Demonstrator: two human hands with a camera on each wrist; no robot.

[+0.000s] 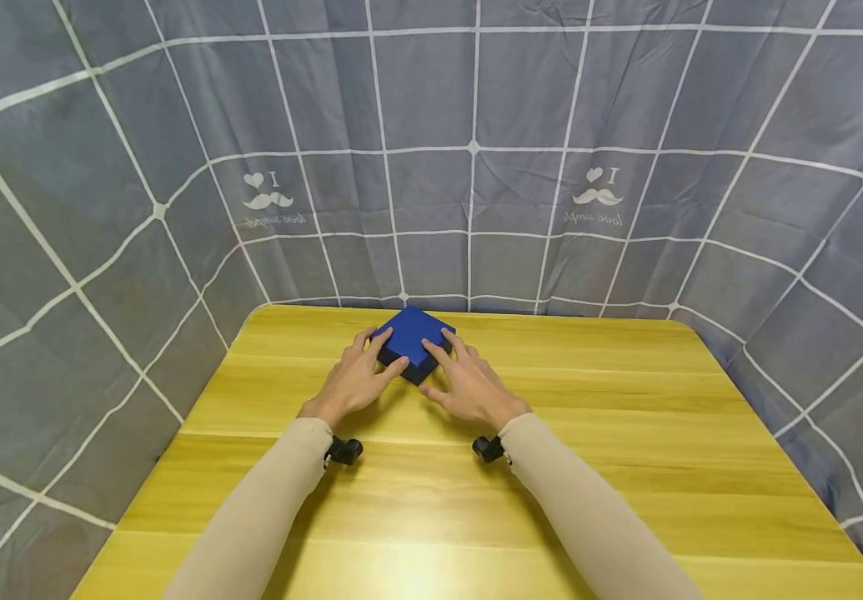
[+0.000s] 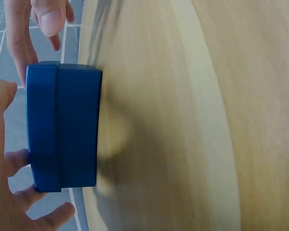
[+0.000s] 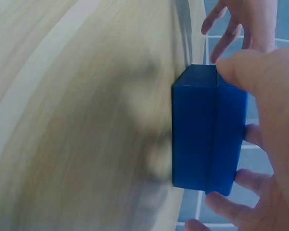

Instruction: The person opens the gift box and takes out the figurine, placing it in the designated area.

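A blue lidded box point(image 1: 410, 337) lies near the table's far edge, one corner toward me. My left hand point(image 1: 352, 379) is at its left side, fingers spread. In the left wrist view, the thumb point(image 2: 2, 96) sits just off the lid's top and the fingertips are right at the lid point(image 2: 42, 130). From the other side, my right hand point(image 1: 472, 383) reaches around the box with its fingers apart. Its index fingertip overlaps the top in the head view. The right wrist view has its thumb point(image 3: 241, 72) overlapping the near corner at the lid seam.
The box is on a yellow wood-grain table point(image 1: 589, 467). A grey curtain point(image 1: 431, 192) with white grid lines hangs behind the table and along both sides. Each wrist wears a small black camera point(image 1: 344, 452).
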